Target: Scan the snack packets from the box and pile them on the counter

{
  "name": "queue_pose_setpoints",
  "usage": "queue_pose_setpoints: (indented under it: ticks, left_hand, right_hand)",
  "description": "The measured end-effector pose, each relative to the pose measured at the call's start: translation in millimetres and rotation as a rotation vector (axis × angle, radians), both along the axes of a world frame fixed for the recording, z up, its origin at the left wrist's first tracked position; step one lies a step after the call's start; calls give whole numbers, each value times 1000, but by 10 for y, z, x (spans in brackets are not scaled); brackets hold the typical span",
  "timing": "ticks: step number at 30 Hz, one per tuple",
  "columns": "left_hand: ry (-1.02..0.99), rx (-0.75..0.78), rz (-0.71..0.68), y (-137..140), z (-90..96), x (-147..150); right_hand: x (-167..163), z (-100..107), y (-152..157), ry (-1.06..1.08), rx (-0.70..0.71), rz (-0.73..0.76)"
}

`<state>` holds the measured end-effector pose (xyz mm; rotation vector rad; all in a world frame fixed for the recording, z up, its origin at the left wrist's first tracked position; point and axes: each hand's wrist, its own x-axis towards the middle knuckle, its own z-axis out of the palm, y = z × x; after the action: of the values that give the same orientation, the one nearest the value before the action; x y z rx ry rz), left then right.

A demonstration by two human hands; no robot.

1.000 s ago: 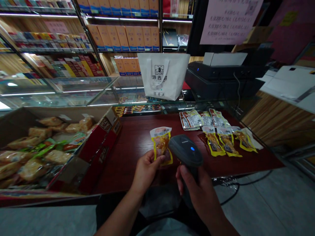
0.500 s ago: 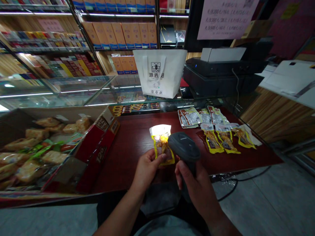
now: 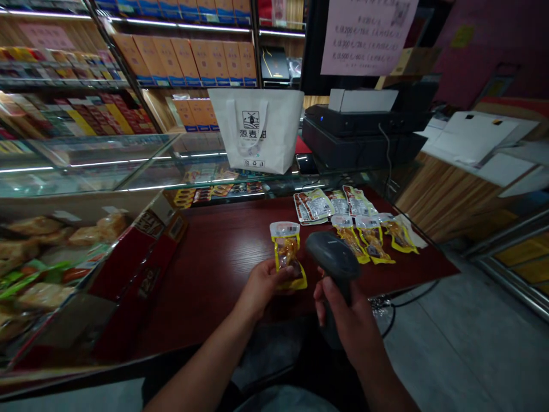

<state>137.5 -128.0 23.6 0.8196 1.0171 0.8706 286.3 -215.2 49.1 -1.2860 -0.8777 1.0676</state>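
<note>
My left hand (image 3: 266,284) pinches the lower part of a yellow-edged snack packet (image 3: 286,249) with brown food showing through its clear front. Wrapped round the handle of a dark barcode scanner (image 3: 333,255) is my right hand (image 3: 343,303). The scanner's head is just right of the packet, apart from it, and no light shows on the packet. Beyond the scanner lie several similar yellow-edged packets (image 3: 374,239) in a row. Behind those are several white and brown packets (image 3: 314,206), some overlapping.
An open red cardboard box (image 3: 141,280) of wrapped food stands at the left of the dark red tabletop (image 3: 206,252). A white carrier bag (image 3: 274,134) stands on the glass counter. Black machines (image 3: 364,134) sit behind at the right. A cable (image 3: 416,298) runs below the table's right side.
The bright light on the packet has gone out. The scanner has moved slightly away from the packet. The whole view has shifted, so the surroundings sit further left.
</note>
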Motion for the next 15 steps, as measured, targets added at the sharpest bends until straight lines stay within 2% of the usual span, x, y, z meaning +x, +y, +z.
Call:
queue_pose_setpoints:
  ticks: [4, 8, 15]
  left_hand:
    - [-28, -99, -115, 248, -92, 403]
    - [-25, -134, -195, 416, -108, 766]
    - [90, -117, -374, 589, -83, 986]
  right_hand:
    - [293, -1, -4, 53, 0, -163]
    - [510, 8, -43, 60, 13, -258]
    - [614, -22, -107, 59, 16, -268]
